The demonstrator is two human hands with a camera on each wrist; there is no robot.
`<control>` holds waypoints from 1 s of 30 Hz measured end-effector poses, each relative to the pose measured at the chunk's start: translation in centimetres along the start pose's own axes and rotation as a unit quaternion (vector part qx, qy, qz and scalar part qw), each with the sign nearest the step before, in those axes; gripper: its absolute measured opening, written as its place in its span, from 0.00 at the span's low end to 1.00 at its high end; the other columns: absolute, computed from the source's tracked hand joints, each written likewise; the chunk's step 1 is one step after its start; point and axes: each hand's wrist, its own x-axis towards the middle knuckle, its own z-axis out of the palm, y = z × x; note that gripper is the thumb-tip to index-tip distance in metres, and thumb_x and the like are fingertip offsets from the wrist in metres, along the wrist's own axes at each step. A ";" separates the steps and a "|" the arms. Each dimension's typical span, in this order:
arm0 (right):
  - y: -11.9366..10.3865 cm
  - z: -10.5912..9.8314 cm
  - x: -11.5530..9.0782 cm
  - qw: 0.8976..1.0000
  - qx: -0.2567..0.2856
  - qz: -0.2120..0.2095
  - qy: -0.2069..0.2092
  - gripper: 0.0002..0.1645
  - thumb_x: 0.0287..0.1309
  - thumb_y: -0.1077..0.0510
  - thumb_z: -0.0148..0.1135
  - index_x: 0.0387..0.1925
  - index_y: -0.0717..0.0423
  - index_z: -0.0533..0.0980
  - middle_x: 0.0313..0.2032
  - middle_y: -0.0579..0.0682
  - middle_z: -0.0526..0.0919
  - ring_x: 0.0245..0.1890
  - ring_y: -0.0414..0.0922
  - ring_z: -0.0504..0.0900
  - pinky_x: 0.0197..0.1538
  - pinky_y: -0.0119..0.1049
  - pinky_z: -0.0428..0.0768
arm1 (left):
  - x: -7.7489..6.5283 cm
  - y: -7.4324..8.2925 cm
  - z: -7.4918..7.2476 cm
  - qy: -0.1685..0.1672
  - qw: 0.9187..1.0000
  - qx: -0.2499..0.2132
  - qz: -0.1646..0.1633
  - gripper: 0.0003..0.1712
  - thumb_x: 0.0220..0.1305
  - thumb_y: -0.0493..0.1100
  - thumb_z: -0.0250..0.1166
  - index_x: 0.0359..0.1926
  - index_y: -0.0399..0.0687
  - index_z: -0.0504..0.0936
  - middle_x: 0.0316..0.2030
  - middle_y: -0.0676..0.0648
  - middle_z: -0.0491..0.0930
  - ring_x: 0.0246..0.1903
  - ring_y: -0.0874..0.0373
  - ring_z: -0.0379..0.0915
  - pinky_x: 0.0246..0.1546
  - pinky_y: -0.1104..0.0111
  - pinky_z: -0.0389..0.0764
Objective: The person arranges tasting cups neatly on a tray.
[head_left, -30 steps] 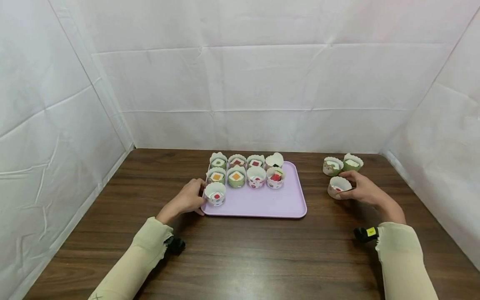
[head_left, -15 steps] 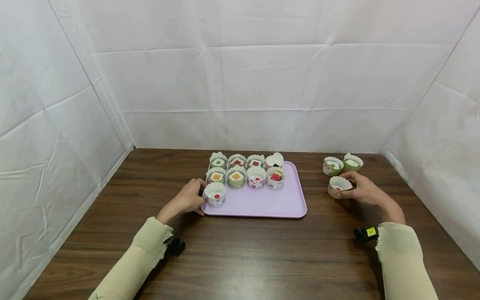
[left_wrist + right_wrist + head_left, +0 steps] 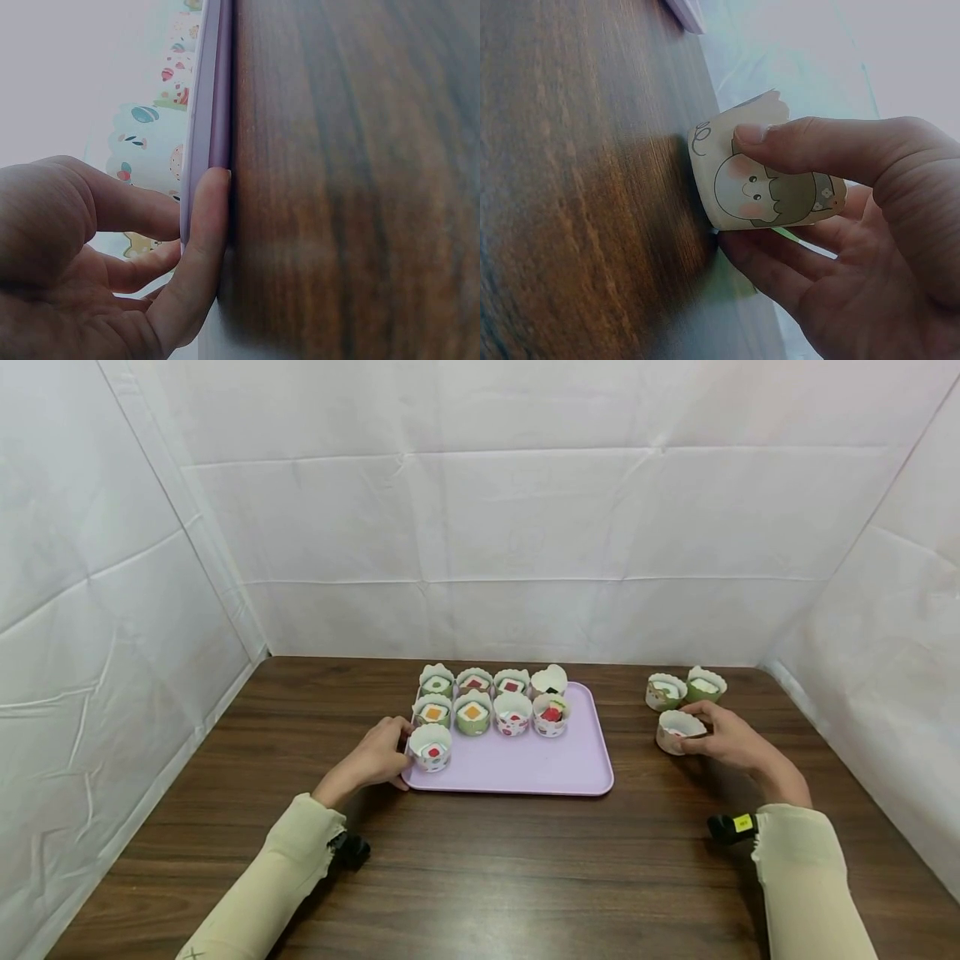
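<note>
My left hand (image 3: 377, 752) grips the near left corner of a lilac tray (image 3: 517, 768); in the left wrist view its fingers (image 3: 206, 214) lie along the rim. Right by these fingers, a white printed paper baking cup (image 3: 431, 753) with a small red piece inside stands on the tray. Over on the right, my right hand (image 3: 731, 745) holds another paper baking cup (image 3: 739, 191) between thumb and fingers. A cartoon face is printed on its side, and its base is close to the wood. Part of its contents is hidden by the thumb.
Two rows of filled paper cups (image 3: 472, 713) occupy the tray's back half. Behind my right hand stand two more, one brown-patterned cup (image 3: 664, 693) and one green cup (image 3: 706, 685). White sheeting (image 3: 525, 527) walls in the brown wooden table (image 3: 480, 877) at back and sides.
The paper cup in my right hand has shifted very slightly to the right and away from me. My left hand, the tray and the other cups have not moved.
</note>
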 end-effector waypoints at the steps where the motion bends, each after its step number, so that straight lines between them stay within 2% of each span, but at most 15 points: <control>1: 0.0 0.0 0.0 1.000 -0.001 0.002 -0.001 0.42 0.66 0.53 0.68 0.69 0.73 0.62 0.63 0.76 0.72 0.61 0.66 0.75 0.53 0.42 0.81 | 0.0 0.0 0.0 0.000 1.000 0.001 0.000 0.28 0.55 0.24 0.59 0.60 0.27 0.71 0.54 0.31 0.68 0.52 0.36 0.73 0.24 0.67 0.91; 4: 0.0 -0.1 -0.1 1.000 -0.002 0.003 -0.002 0.43 0.66 0.52 0.68 0.70 0.73 0.61 0.65 0.77 0.70 0.63 0.69 0.73 0.56 0.52 0.81 | 0.0 0.0 0.0 -0.001 1.000 0.003 0.001 0.28 0.55 0.24 0.59 0.60 0.27 0.71 0.54 0.31 0.68 0.51 0.36 0.73 0.24 0.67 0.91; 9: -0.3 -0.3 -0.3 1.000 -0.007 -0.002 0.001 0.42 0.66 0.53 0.67 0.70 0.73 0.61 0.65 0.77 0.70 0.62 0.68 0.73 0.56 0.53 0.81 | 0.1 0.0 0.0 0.000 1.000 0.002 0.003 0.28 0.54 0.24 0.59 0.59 0.27 0.72 0.54 0.31 0.69 0.52 0.36 0.73 0.24 0.68 0.91; 13: -0.7 -0.5 -0.4 1.000 -0.008 -0.011 0.008 0.41 0.66 0.55 0.66 0.70 0.74 0.62 0.63 0.76 0.71 0.60 0.67 0.74 0.54 0.47 0.81 | 0.1 0.0 0.0 0.000 1.000 0.007 0.002 0.28 0.54 0.24 0.59 0.59 0.27 0.72 0.54 0.31 0.69 0.52 0.36 0.73 0.23 0.68 0.91; 17: -1.0 -0.6 -0.4 1.000 0.005 -0.013 0.021 0.39 0.65 0.56 0.68 0.68 0.73 0.64 0.57 0.71 0.76 0.49 0.51 0.79 0.45 0.30 0.79 | 0.0 0.0 0.0 -0.002 1.000 0.007 0.002 0.28 0.55 0.24 0.59 0.59 0.27 0.71 0.54 0.31 0.69 0.51 0.36 0.74 0.23 0.67 0.91; 19: -1.2 -0.6 -0.4 1.000 0.013 -0.010 0.025 0.39 0.64 0.56 0.69 0.68 0.72 0.64 0.56 0.69 0.77 0.45 0.43 0.77 0.42 0.26 0.79 | 0.0 0.0 0.0 -0.002 1.000 0.007 0.001 0.28 0.55 0.24 0.59 0.60 0.27 0.71 0.54 0.31 0.69 0.50 0.36 0.74 0.24 0.67 0.91; 21: -1.4 -0.6 -0.4 0.999 0.022 -0.010 0.027 0.40 0.63 0.57 0.69 0.68 0.73 0.64 0.55 0.69 0.77 0.44 0.40 0.76 0.41 0.25 0.78 | 0.0 0.0 -0.1 -0.003 1.000 0.009 0.001 0.28 0.55 0.24 0.59 0.60 0.27 0.71 0.54 0.32 0.69 0.50 0.37 0.74 0.24 0.68 0.91; 24: -1.7 -0.7 -0.3 0.999 0.020 -0.012 0.027 0.40 0.63 0.57 0.69 0.68 0.74 0.63 0.56 0.71 0.77 0.44 0.41 0.76 0.40 0.25 0.78 | 0.0 0.0 -0.1 -0.004 1.000 0.010 0.000 0.28 0.56 0.25 0.59 0.60 0.27 0.71 0.54 0.32 0.69 0.51 0.37 0.73 0.24 0.68 0.91; 30: -2.2 -1.0 -0.2 0.999 -0.020 -0.023 0.033 0.40 0.64 0.56 0.69 0.69 0.72 0.63 0.59 0.72 0.77 0.52 0.52 0.78 0.42 0.24 0.77 | 0.0 0.0 0.0 -0.005 1.000 0.005 -0.003 0.28 0.56 0.24 0.59 0.61 0.27 0.71 0.54 0.31 0.68 0.50 0.37 0.74 0.24 0.68 0.91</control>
